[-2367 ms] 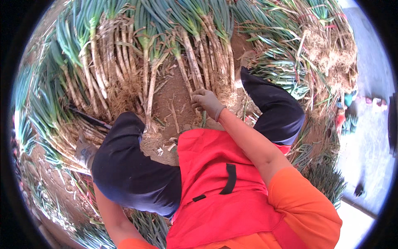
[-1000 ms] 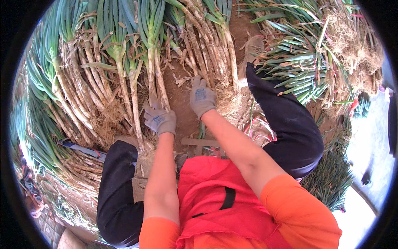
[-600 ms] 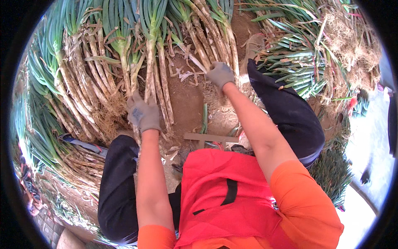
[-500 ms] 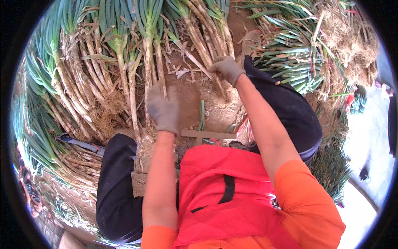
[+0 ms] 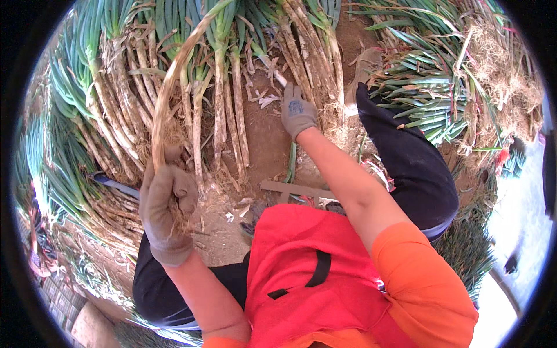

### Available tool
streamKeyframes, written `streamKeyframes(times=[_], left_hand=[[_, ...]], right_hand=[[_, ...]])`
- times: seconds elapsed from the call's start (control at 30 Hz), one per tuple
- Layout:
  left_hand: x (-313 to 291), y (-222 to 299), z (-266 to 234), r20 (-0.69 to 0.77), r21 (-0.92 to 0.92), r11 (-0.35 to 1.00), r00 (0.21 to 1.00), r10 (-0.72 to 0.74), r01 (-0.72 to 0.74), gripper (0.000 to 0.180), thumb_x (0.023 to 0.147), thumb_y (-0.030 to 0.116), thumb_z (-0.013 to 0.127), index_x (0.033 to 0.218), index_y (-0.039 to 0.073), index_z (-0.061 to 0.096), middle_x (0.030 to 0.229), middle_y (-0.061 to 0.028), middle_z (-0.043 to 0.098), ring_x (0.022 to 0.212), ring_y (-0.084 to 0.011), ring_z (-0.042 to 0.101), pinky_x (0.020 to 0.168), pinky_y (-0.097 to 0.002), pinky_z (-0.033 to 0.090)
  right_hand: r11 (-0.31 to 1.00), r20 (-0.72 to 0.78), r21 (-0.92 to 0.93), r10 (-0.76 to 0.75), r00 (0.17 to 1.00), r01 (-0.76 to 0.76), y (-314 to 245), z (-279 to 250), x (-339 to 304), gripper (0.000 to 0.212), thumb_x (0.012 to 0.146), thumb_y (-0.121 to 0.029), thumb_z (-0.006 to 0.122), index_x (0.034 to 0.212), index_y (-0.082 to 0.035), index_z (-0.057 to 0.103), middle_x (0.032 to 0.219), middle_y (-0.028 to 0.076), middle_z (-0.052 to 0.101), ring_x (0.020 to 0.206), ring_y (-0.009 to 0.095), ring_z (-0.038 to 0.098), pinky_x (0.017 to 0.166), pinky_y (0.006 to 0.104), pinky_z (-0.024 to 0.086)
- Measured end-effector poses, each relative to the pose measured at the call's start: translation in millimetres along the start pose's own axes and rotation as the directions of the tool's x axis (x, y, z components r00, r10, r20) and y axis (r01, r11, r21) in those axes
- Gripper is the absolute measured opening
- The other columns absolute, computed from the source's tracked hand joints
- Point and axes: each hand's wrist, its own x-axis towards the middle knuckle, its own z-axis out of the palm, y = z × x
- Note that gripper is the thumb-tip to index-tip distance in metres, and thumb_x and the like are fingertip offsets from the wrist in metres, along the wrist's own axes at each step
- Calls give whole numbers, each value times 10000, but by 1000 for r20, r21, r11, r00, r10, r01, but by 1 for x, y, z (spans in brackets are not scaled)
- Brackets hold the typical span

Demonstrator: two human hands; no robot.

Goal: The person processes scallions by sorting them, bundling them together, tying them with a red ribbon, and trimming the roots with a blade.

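Note:
My left hand (image 5: 168, 214), in a grey-beige work glove, is closed around a long withered brown strip of green-onion leaf (image 5: 168, 93). This strip arches up past the upright stalks, and fine root-like threads (image 5: 181, 221) show at the palm. Farther right, my gloved right hand (image 5: 299, 112) has its fingertips closed on the pale stem of a green onion (image 5: 278, 75), whose leaves lie away from me. Beside that hand stand soil-covered onion stalks (image 5: 299, 52). More stalks (image 5: 229, 110) rest in a row between my two hands.
Heaped green onions (image 5: 104, 104) fill the left side. Bundles with cut green leaves (image 5: 418, 87) and matted roots (image 5: 493, 69) lie at right. A blue-grey blade-like tool (image 5: 116, 184) is by my left knee. A low wooden piece (image 5: 293, 188) sits before my red apron (image 5: 313, 249).
My left hand has moved left and nearer, lifting the brown leaf strip. My right hand has shifted left and slightly nearer, onto the pale stem. The view has shifted a little.

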Motion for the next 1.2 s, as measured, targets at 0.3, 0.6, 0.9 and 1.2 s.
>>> streamKeyframes(times=[0.3, 0.6, 0.9, 1.2], left_hand=[[19, -150, 4, -188, 4, 961, 944, -270, 275, 295, 959, 286, 591, 1168, 78, 582, 934, -35, 622, 798, -137, 616, 678, -291, 545], [12, -108, -9, 234, -355, 806, 880, -413, 473, 367, 984, 245, 546, 1289, 47, 493, 860, -34, 571, 564, -82, 498, 468, -215, 396], [0, -121, -3, 72, -270, 791, 831, -551, 548, 277, 968, 194, 569, 1208, 86, 485, 812, -50, 594, 599, -167, 594, 448, -288, 484], [10, -110, 17, -53, -222, 912, 929, -365, 346, 197, 937, 173, 598, 1093, 53, 606, 895, -78, 666, 722, -207, 666, 604, -332, 576]], right_hand=[[693, 547, 667, -207, 811, -273, -33, -46, 4, 421, 852, -375, 694, 1096, -33, 670, 947, 165, 695, 865, 217, 672, 772, 333, 547], [548, 29, 836, -87, 996, 23, -30, -58, -8, 407, 905, -381, 620, 1035, 4, 649, 1024, 186, 674, 954, 302, 633, 818, 418, 497], [859, -16, 412, 340, 940, -304, 55, -42, 43, 404, 829, -276, 627, 1129, -19, 545, 1044, 224, 621, 964, 370, 629, 886, 447, 500], [184, 247, 952, 16, 969, -245, -29, -88, -78, 463, 746, -202, 794, 1069, 4, 534, 928, 135, 629, 814, 239, 619, 729, 354, 517]])
